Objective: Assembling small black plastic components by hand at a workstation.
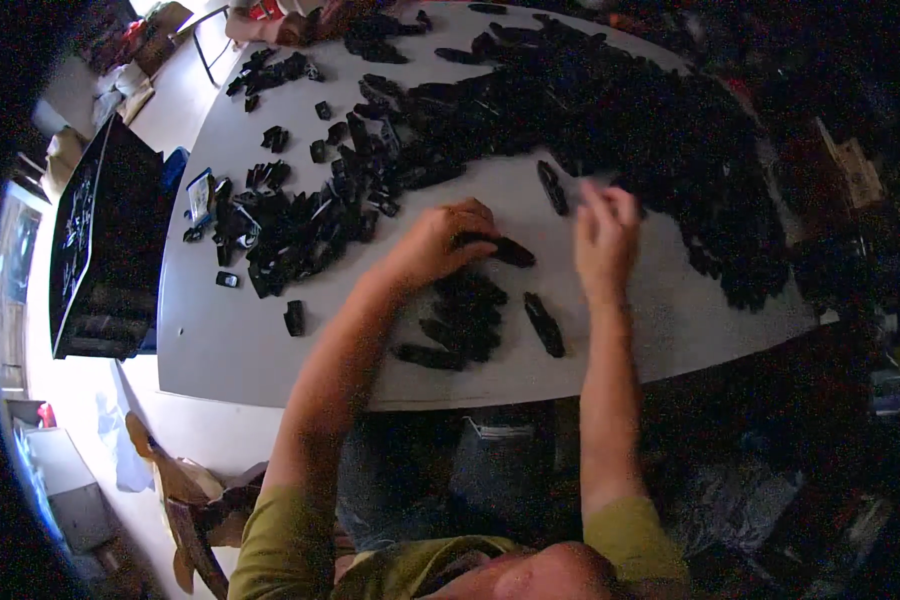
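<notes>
My left hand [442, 240] is closed around a slim black elongated part [513, 252], whose tip sticks out past the thumb. Just below that hand lies a bunch of similar black parts [470, 315] side by side. One more long black part [544, 325] rests alone to their right. My right hand [607, 235] is over the table near the big heap, its fingertips smeared by motion, so whether they grip anything is unclear. A single black part [552, 188] lies just left of its fingers.
A grey-white table [235, 355] bears a large dark heap of black parts [610, 110] along its far and right sides. Smaller black pieces [300, 230] are piled at the left. Beyond the left edge stands a black crate [120, 250]; a wooden chair [185, 510] is at lower left.
</notes>
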Available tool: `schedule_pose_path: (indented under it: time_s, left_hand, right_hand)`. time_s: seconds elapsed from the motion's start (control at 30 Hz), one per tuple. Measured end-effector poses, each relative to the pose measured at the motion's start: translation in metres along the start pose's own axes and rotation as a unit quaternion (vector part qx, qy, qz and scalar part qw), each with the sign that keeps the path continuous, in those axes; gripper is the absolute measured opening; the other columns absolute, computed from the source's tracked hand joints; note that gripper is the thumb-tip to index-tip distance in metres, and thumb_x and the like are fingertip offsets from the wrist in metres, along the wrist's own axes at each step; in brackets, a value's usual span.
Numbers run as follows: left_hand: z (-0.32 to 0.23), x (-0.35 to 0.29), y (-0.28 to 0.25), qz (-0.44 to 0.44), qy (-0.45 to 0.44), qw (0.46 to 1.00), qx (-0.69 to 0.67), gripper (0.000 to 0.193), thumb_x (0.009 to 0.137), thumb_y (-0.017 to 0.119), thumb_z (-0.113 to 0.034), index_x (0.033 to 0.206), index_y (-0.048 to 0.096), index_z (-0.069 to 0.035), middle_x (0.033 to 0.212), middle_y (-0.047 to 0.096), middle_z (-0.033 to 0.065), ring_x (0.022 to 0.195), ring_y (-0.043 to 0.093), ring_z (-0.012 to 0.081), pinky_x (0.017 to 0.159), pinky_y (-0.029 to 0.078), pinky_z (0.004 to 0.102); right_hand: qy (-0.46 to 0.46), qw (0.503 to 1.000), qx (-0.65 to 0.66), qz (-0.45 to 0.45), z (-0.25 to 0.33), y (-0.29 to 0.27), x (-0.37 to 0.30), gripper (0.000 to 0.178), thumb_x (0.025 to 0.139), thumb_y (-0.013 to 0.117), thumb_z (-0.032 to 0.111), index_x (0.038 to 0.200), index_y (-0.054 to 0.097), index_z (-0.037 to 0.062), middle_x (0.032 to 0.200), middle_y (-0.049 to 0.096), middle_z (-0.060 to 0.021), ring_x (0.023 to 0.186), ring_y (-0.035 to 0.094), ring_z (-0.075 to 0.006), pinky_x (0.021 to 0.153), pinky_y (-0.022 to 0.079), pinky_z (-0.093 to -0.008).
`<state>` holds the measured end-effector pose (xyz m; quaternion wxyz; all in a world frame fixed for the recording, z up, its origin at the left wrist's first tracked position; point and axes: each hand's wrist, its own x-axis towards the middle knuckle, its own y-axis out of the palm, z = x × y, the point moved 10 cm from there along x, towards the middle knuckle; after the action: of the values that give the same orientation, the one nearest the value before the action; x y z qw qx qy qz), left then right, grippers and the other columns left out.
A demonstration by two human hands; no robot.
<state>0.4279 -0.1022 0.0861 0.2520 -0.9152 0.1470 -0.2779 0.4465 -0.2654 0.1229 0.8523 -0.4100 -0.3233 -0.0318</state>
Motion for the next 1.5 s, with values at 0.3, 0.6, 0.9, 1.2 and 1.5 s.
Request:
schedule_pose_path:
  time_s: [0.3,0.6,0.9,1.2,1.5]
  left_hand:
    - [0.006,0.006,-0.011,-0.088,-0.025,0.994,0.064,0.033,0.079,0.053,0.000,0.110,0.058,-0.006,0.115,0.054,0.0156,0.107,0.051,0.0337,0.091,0.042,0.0388]
    - [0.012,0.016,-0.013,-0.101,-0.027,0.987,0.125,0.053,0.067,0.051,0.008,0.117,0.055,-0.009,0.126,0.048,0.0150,0.112,0.046,0.0356,0.093,0.040,0.0403]
    - [0.010,0.062,0.006,0.005,0.034,0.931,0.363,0.041,0.068,0.063,-0.003,0.108,0.059,-0.012,0.120,0.050,0.0124,0.103,0.051,0.0319,0.085,0.045,0.0383]
    - [0.013,0.015,-0.004,-0.028,-0.031,0.995,0.096,0.020,0.069,0.070,-0.009,0.086,0.060,-0.004,0.089,0.059,0.0129,0.087,0.055,0.0321,0.075,0.045,0.0387]
    - [0.011,0.013,-0.002,-0.014,-0.035,0.999,0.001,0.019,0.070,0.070,-0.008,0.085,0.062,-0.001,0.090,0.061,0.0129,0.088,0.058,0.0309,0.078,0.046,0.0363]
  right_hand:
    - [-0.044,0.995,-0.078,0.053,-0.010,0.041,-0.003,0.024,0.079,0.057,0.000,0.102,0.060,0.0010,0.104,0.054,-0.0135,0.097,0.051,-0.0324,0.083,0.043,-0.0367]
    - [0.047,0.986,0.152,0.051,-0.003,0.038,-0.003,0.016,0.082,0.058,0.001,0.098,0.059,0.0001,0.095,0.056,-0.0106,0.075,0.059,-0.0198,0.065,0.047,-0.0304]
    - [0.076,0.990,0.087,0.080,-0.024,0.045,-0.013,0.020,0.078,0.067,0.008,0.095,0.062,-0.0011,0.090,0.059,-0.0108,0.075,0.059,-0.0188,0.066,0.048,-0.0295]
    - [0.042,0.980,0.161,0.107,-0.008,0.044,-0.011,0.026,0.077,0.069,0.009,0.101,0.064,-0.0005,0.092,0.059,-0.0092,0.077,0.058,-0.0186,0.067,0.047,-0.0283]
    - [0.022,0.975,0.135,0.174,-0.002,0.057,-0.013,0.026,0.073,0.072,0.009,0.097,0.067,0.0021,0.088,0.057,-0.0068,0.076,0.054,-0.0199,0.067,0.045,-0.0310]
